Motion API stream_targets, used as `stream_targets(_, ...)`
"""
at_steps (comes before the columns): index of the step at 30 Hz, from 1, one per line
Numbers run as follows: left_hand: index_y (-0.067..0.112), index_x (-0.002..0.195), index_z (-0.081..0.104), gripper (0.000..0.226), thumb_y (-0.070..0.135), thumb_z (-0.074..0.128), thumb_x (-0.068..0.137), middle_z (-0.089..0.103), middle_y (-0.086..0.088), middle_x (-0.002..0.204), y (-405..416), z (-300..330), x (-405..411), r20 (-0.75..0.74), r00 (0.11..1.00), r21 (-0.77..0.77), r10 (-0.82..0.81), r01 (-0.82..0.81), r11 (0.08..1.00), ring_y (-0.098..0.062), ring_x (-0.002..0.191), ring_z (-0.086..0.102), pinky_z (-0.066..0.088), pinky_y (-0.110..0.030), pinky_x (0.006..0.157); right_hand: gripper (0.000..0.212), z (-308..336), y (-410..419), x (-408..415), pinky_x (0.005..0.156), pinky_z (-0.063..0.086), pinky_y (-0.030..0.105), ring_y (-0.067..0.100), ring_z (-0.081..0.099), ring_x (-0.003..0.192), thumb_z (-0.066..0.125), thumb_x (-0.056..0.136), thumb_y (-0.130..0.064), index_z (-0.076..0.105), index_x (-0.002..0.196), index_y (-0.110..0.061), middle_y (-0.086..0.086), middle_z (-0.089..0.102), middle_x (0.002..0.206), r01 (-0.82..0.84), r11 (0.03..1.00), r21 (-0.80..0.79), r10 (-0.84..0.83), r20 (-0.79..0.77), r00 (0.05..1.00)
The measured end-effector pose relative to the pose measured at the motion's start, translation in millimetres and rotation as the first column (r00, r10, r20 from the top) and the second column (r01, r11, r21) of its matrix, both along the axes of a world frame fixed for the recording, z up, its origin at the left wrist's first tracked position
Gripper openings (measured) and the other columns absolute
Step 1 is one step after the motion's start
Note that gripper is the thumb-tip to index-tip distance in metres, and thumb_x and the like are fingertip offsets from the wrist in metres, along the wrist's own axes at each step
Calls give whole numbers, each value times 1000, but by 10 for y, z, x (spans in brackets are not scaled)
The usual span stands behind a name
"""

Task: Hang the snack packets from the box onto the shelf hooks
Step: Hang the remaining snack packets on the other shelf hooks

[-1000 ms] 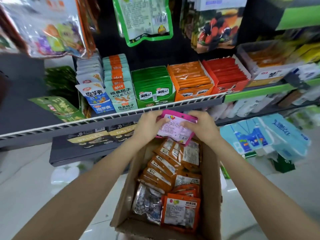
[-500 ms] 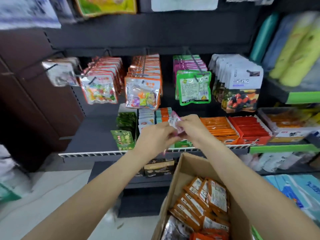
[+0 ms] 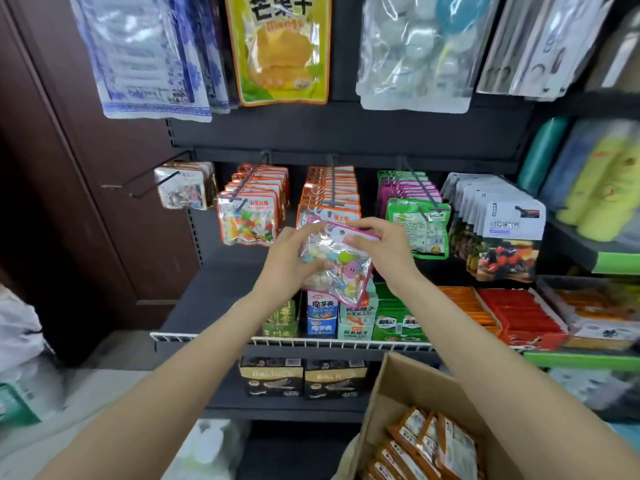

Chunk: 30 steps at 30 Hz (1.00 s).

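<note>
Before the shelf hooks (image 3: 332,188), both hands, left (image 3: 287,261) and right (image 3: 381,251), pinch a pink-edged candy packet (image 3: 334,263) just below the orange row's hook; next, its hang hole, seemingly at the top strip, must meet a hook tip.

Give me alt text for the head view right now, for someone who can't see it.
Both hands, left hand and right hand, hold a pink-edged clear candy packet up before a row of shelf hooks loaded with hanging snack packets. An open cardboard box of orange packets sits at lower right; boxed snacks line the wire-fronted shelf below.
</note>
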<state>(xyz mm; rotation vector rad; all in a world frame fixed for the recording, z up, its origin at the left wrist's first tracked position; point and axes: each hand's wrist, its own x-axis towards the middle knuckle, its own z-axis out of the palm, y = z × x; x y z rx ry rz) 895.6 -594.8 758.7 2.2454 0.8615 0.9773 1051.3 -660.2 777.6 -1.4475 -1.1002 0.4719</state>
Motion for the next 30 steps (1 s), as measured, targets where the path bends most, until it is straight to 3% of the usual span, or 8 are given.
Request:
stream_targets(5,23,140,44,67,26,73,80,44,-2,110,119,-5,201,118,990,-47,75,-70,996,-9,96,40,28,-2,75,53,-67,56,103,84,56,33,13,61,101,63,84,3,54,117,-37,-2,60,120,-57,998,8,56,78,995)
stream_targets(9,20,140,43,67,21,73,81,39,2,110,91,-74,482,118,992,3,44,-44,999,-10,100,41,25,-2,82,48,-214,-38,342,100,46,41,20,55,118,65,85,-5,57,123,-33,-8,55,130,12,1000,-28,-10,82,997)
stream_targets(12,21,142,38,69,22,71,82,39,-2,106,35,-96,805,48,999,27,-16,14,1000,-11,96,38,25,-7,79,49,-300,-167,586,110,35,35,10,44,126,64,86,-7,54,130,-27,-9,51,133,103,995,-13,-101,99,990)
stream_targets(16,22,144,35,69,23,70,84,37,-2,106,-18,-131,1249,-10,997,23,-79,79,997,-10,92,37,24,-7,78,49,-421,-271,924,98,41,24,19,55,102,61,89,-10,52,132,-32,6,58,112,238,971,-13,-233,156,960)
stream_targets(18,20,144,35,69,21,69,85,36,-2,105,-27,-145,1412,-17,995,21,-98,98,995,-11,89,38,26,-8,76,48,-424,-290,1066,80,37,6,14,51,85,58,91,-9,50,134,-30,5,47,96,278,960,-21,-269,197,943)
stream_targets(20,21,145,33,70,21,68,85,35,-2,106,-29,-153,1527,-28,995,20,-91,92,996,-13,87,40,31,-11,75,49,-390,-283,1178,68,35,1,5,42,72,57,91,-9,47,135,-29,2,39,89,297,955,-15,-284,256,924)
stream_targets(26,27,147,27,73,26,67,87,35,-2,106,-56,-205,1684,-75,996,4,-38,39,999,-14,84,44,44,-27,80,49,-387,-240,1349,70,44,10,-12,45,65,56,91,-4,48,135,-24,0,39,102,298,955,8,-288,276,917)
stream_targets(30,27,147,27,72,26,66,87,38,-3,108,-69,-231,1753,-68,997,1,-35,36,999,-15,87,47,46,-29,83,48,-388,-259,1408,73,44,13,-4,43,67,54,92,-6,48,134,-28,2,39,103,321,947,15,-311,295,904)
